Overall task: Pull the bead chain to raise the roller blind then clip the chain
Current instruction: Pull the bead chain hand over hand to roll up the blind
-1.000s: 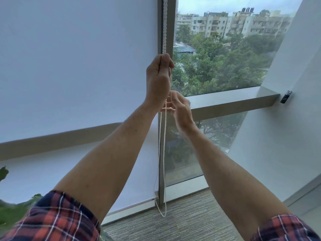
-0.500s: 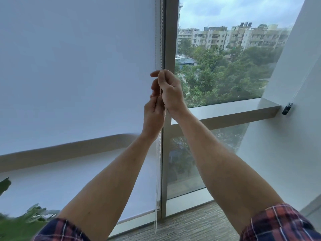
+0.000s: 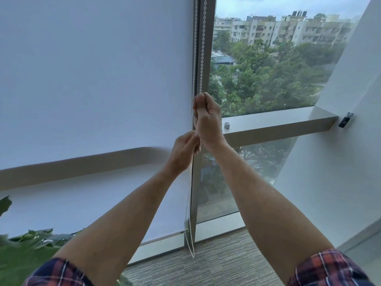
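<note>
Blind [image 3: 92,79] edge lower; grey carpet [image 3: 216,269] below.

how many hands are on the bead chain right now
2. The right hand grips the bead chain higher up, beside the window frame; the left hand pinches it just below.

Rolled red-and-navy plaid sleeves [image 3: 329,269], bare forearms

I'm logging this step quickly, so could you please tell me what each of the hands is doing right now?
Left hand: closed, pinching the bead chain.
Right hand: closed around the same chain, higher up.
</note>
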`<state>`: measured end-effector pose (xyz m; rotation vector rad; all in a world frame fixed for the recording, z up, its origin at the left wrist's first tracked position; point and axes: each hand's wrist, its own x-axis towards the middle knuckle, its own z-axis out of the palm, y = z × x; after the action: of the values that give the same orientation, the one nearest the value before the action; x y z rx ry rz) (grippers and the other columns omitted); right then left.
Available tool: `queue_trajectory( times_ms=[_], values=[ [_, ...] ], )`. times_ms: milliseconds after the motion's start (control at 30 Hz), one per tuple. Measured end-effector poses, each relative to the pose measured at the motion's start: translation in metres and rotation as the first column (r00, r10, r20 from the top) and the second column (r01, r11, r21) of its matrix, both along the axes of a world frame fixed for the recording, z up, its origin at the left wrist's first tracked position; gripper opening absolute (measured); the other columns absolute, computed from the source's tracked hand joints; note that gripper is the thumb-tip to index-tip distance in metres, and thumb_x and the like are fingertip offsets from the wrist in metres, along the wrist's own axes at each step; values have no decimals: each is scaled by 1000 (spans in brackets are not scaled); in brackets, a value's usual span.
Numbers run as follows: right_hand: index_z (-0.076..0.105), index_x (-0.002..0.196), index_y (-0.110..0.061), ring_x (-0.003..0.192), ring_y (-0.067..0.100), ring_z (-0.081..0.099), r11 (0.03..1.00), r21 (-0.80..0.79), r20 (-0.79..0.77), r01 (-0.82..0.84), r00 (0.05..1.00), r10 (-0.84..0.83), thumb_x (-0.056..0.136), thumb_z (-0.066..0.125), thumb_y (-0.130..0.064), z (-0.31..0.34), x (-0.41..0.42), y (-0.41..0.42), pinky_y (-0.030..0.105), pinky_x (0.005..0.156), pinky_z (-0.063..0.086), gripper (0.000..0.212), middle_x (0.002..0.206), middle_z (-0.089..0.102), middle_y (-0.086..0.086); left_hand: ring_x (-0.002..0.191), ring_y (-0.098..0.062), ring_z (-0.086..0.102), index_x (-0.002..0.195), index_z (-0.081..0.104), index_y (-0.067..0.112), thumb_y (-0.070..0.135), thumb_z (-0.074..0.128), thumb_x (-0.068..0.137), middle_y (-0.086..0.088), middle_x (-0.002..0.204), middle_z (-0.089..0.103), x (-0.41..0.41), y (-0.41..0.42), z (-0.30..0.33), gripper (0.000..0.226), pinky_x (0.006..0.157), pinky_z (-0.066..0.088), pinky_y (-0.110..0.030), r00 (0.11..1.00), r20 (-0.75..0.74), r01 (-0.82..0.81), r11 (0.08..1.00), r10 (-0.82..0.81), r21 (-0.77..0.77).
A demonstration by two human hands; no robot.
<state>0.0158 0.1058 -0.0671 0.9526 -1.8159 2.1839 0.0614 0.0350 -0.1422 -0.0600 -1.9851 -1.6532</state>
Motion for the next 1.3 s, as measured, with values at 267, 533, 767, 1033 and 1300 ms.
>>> queue_trajectory(
  times_ms=[267, 533, 767, 1033, 1300],
  values=[
    [47, 64, -37, 55, 1, 36, 993, 71, -78, 94, 993, -88, 100, 42, -17, -20, 2, 4, 24, 54, 32, 42, 55, 45, -18, 76, -21, 62, 101, 64, 14, 26, 39, 103, -6, 81, 63, -6, 15, 114, 28, 68, 51, -33, 939, -314, -84, 981, 136, 174],
    [44, 63, -30, 53, 11, 34, 992, 124, 16, 17, 1000, -19, 102, 40, -24, -66, 14, 18, 32, 52, 28, 39, 56, 39, -14, 42, -11, 26, 72, 53, 13, 22, 37, 107, 1, 53, 32, -14, 36, 143, 39, 40, 23, -23, 938, -326, -62, 983, 117, 174],
    [63, 78, -21, 54, 18, 57, 982, 118, 174, -148, 976, 127, 100, 40, -38, -46, 0, 37, 36, 58, 47, 36, 65, 60, 8, 40, -9, 28, 68, 49, 18, 21, 39, 105, 10, 48, 36, -8, 32, 117, 38, 39, 24, -23, 941, -312, -77, 980, 132, 181],
    [69, 104, -12, 80, 19, 70, 991, -92, 79, -101, 991, 108, 105, 34, -41, 52, -1, 20, 27, 73, 55, 46, 90, 72, 4, 50, -17, 34, 61, 51, 28, 17, 43, 98, 9, 51, 42, -3, 31, 83, 40, 50, 29, -33, 955, -215, -175, 973, 205, 150],
    [52, 76, -15, 41, 10, 25, 980, -132, 40, -145, 988, 152, 109, 32, -25, 89, 15, -1, 22, 40, 20, 40, 55, 35, -1, 44, -10, 28, 64, 46, 23, 21, 39, 101, 11, 46, 34, 8, 30, 38, 38, 47, 23, -28, 975, -103, -188, 977, 198, 102]
  ],
)
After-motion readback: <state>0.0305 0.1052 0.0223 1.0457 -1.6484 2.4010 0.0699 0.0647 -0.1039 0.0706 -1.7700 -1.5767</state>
